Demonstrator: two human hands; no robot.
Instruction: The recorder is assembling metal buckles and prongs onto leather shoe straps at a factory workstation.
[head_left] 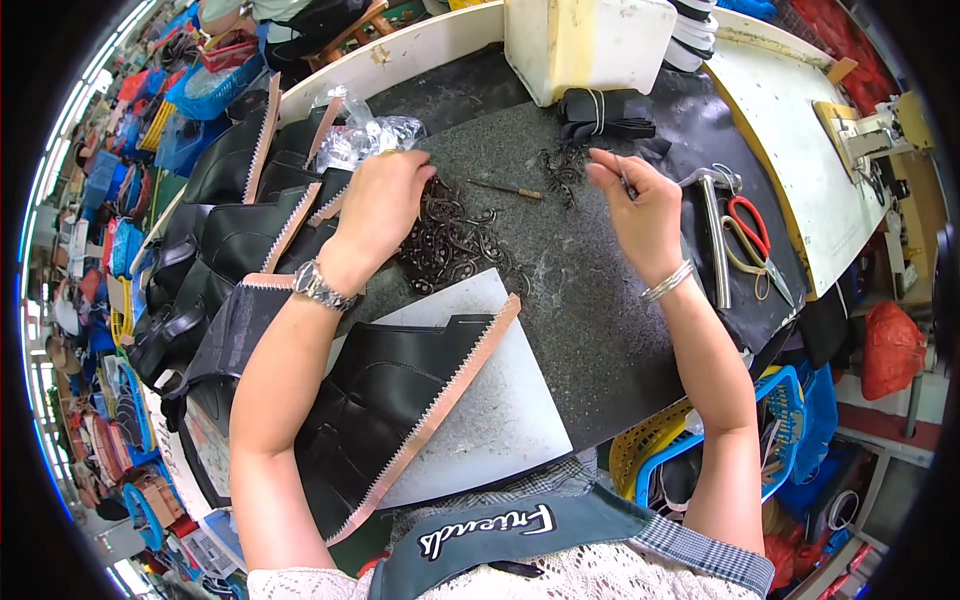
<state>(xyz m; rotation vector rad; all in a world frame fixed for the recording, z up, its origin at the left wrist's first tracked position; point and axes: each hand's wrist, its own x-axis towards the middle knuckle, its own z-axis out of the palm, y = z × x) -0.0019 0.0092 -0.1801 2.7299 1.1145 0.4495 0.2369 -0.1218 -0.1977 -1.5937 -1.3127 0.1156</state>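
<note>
Two hands (382,200) (648,208), one slim tool (629,187), one dark heap (458,240)

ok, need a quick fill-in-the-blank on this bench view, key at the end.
The thin tool lies ____ the left hand and the right hand.
The larger dark pile is nearest the person's ____ hand.
One handle loop of the scissors is tan, the other ____.
Missing words: between; left; red.

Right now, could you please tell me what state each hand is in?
Left hand: curled; whether it holds anything can't be told.
Right hand: closed on a slim tool.
</note>
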